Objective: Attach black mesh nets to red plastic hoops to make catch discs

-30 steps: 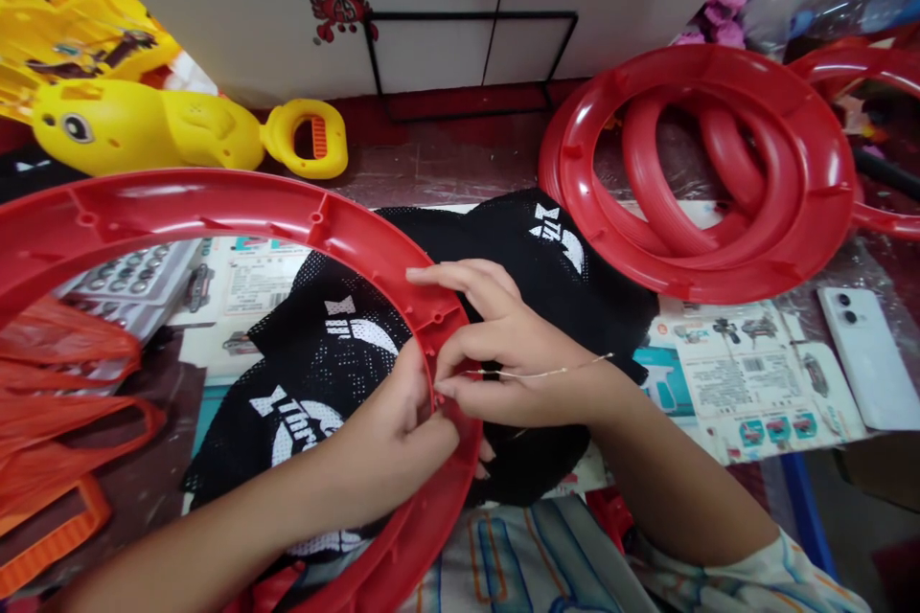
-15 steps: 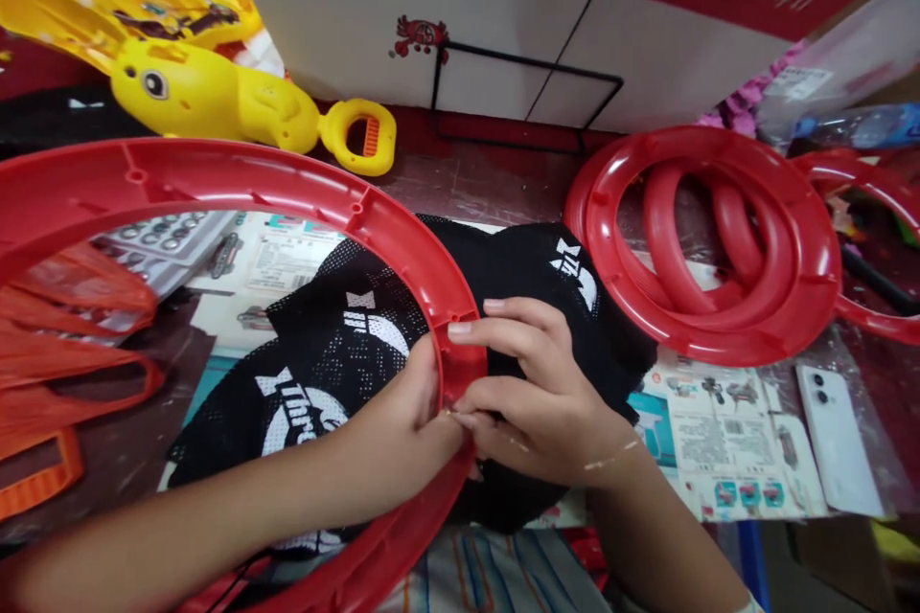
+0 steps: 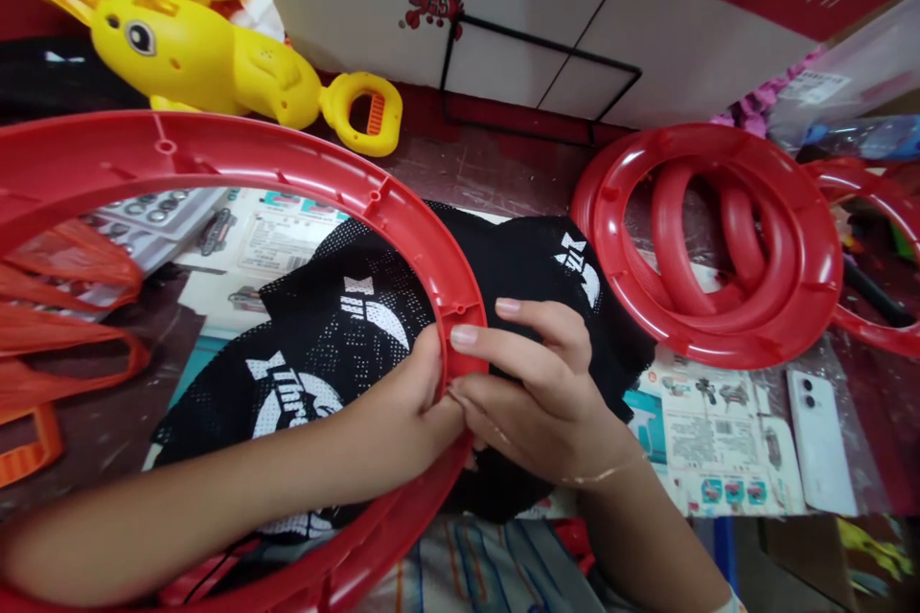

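A large red plastic ring (image 3: 302, 158) with a hollow, ribbed face rises from my lap over the table. My left hand (image 3: 421, 402) reaches through it and grips its right side, thumb along the inner edge. Against the same stretch of rim, my right hand (image 3: 532, 393) is closed, with the thumb and fingertips pressed on the plastic beside the left thumb. Whatever lies under those fingertips is hidden. Beneath the hands spreads a black mesh cloth (image 3: 374, 306) with white lettering.
Several red rings (image 3: 719, 345) are stacked at the right, near a white phone (image 3: 821, 441). A yellow animal-shaped toy (image 3: 208, 57) lies at the back left, close to a black wire stand (image 3: 542, 34). Orange plastic bags (image 3: 64, 306) and a white carton (image 3: 345, 0) border the table.
The view has shifted slightly. Both hands keep their place on the ring's right side, and the right hand's fingers have changed their bend a little against the rim.
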Available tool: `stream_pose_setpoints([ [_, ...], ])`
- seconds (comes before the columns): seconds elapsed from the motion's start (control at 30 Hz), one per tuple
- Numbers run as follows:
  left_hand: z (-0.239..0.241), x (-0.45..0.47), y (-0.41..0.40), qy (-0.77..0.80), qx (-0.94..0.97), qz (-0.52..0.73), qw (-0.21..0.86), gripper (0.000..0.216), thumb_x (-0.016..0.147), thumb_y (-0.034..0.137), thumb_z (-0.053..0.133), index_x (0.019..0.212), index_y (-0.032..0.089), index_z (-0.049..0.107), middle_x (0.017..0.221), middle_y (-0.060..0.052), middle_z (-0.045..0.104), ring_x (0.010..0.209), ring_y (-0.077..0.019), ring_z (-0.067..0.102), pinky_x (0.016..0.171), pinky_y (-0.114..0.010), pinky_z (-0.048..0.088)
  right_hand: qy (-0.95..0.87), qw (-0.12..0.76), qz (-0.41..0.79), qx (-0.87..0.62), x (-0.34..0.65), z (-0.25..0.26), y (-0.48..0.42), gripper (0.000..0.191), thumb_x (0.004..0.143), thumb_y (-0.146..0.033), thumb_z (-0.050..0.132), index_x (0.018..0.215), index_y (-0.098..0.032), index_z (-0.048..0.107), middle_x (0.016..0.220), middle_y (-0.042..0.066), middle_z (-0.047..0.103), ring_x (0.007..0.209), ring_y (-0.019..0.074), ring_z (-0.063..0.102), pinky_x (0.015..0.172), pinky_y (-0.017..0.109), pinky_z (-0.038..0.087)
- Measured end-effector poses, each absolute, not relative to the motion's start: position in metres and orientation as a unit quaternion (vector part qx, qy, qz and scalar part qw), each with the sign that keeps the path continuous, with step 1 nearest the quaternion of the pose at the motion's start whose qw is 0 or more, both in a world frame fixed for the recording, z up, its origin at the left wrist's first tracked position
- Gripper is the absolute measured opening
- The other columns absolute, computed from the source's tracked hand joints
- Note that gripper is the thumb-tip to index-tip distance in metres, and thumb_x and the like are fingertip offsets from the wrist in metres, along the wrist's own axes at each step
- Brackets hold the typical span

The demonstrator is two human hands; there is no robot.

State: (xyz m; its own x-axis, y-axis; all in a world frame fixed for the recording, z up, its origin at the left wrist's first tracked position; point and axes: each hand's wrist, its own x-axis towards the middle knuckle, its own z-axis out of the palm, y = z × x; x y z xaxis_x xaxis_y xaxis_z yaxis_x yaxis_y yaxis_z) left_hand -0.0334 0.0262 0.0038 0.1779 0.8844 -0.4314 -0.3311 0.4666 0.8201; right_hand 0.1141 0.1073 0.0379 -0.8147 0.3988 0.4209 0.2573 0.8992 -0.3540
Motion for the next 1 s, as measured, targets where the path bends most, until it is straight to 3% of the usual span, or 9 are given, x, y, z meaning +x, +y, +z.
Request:
stream_pose_setpoints([
  [0.1,0.006,-0.034,0.024,0.466,0.28,0.407,0.734,0.036,0.092,0.024,0.052,0.125,0.022,0.036,0.081,0.002,0.061,0.065,-0.0121,0.063,0.059,-0.024,0.053,-0.937,0.22,0.201,-0.183,0.112,0.04,0.112,0.011,0.082,-0.015,0.061,0.079,-0.024,0.065,0.132,0.001,0.055,0.125,0.0214,0.042,0.107,0.038,0.038],
  [0.23,0.013,-0.033,0.021,0.465,0.269,0.359,0.764,0.03,0.092,0.022,0.049,0.117,0.022,0.034,0.074,0.002,0.063,0.064,-0.0148,0.065,0.063,-0.029,0.057,-0.906,0.186,0.339,-0.174,0.111,0.035,0.12,0.016,0.084,-0.018,0.059,0.074,-0.021,0.071,0.138,0.003,0.049,0.122,0.0233,0.04,0.107,0.046,0.036],
  [0.37,0.017,-0.03,0.02,0.483,0.252,0.344,0.765,0.032,0.086,0.02,0.056,0.109,0.023,0.035,0.072,0.002,0.064,0.064,-0.0163,0.067,0.063,-0.031,0.059,-0.899,0.159,0.365,-0.181,0.114,0.034,0.122,0.016,0.082,-0.017,0.06,0.072,-0.021,0.072,0.143,0.002,0.044,0.124,0.0255,0.037,0.107,0.05,0.035],
  [0.6,0.015,-0.029,0.018,0.493,0.256,0.347,0.756,0.027,0.087,0.026,0.055,0.106,0.023,0.037,0.076,0.0,0.066,0.065,-0.0176,0.069,0.063,-0.033,0.06,-0.897,0.134,0.37,-0.201,0.115,0.042,0.119,0.017,0.078,-0.014,0.061,0.066,-0.021,0.071,0.144,-0.001,0.045,0.129,0.0254,0.034,0.112,0.047,0.032],
  [0.7,0.017,-0.029,0.021,0.498,0.27,0.36,0.742,0.032,0.085,0.019,0.054,0.113,0.024,0.04,0.094,-0.002,0.067,0.082,-0.0197,0.07,0.069,-0.032,0.059,-0.894,0.141,0.376,-0.198,0.114,0.041,0.12,0.018,0.08,-0.014,0.06,0.067,-0.02,0.071,0.144,0.0,0.046,0.132,0.0261,0.033,0.114,0.048,0.03],
  [0.8,0.019,-0.03,0.024,0.522,0.292,0.393,0.699,0.034,0.078,0.013,0.057,0.11,0.021,0.048,0.105,-0.004,0.067,0.099,-0.0206,0.067,0.082,-0.031,0.056,-0.889,0.137,0.4,-0.176,0.115,0.039,0.122,0.019,0.083,-0.012,0.056,0.072,-0.017,0.07,0.143,0.007,0.048,0.135,0.0217,0.038,0.114,0.04,0.035],
  [0.9,0.021,-0.034,0.025,0.541,0.296,0.403,0.676,0.027,0.076,0.015,0.062,0.102,0.018,0.056,0.096,-0.003,0.07,0.093,-0.0197,0.069,0.083,-0.03,0.056,-0.88,0.155,0.424,-0.147,0.116,0.038,0.125,0.019,0.086,-0.01,0.054,0.075,-0.015,0.068,0.141,0.01,0.05,0.131,0.017,0.047,0.11,0.032,0.041],
  [1.0,0.023,-0.039,0.025,0.536,0.302,0.395,0.682,0.02,0.078,0.017,0.064,0.098,0.019,0.06,0.091,-0.003,0.071,0.085,-0.0173,0.07,0.077,-0.026,0.057,-0.877,0.179,0.426,-0.136,0.116,0.037,0.125,0.016,0.086,-0.011,0.056,0.075,-0.015,0.068,0.139,0.011,0.052,0.13,0.0182,0.049,0.11,0.034,0.041],
])
